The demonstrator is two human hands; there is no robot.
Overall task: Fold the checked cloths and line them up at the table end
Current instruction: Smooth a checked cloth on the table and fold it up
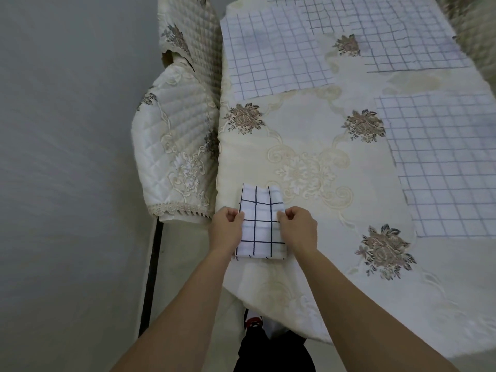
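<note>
Here, a small folded white cloth with dark blue checks sits at the near left edge of the cream flower-embroidered tablecloth. The left hand pinches its left side, and the right hand pinches its right side. Three larger checked cloths lie spread flat farther off: the far-left cloth, the far-right cloth and the right-side cloth.

Folded cloth: white, bold navy-black grid lines. Flat cloths: white, with thinner and fainter blue-grey checks. Surface cover: cream, pale tone-on-tone scrollwork, brown-grey flower clusters with dark leaves. Chair cover: white-cream, diamond quilting, same flower motif, beige scalloped trim. Floor: plain grey. Trousers: black. Shoe: red and white.
</note>
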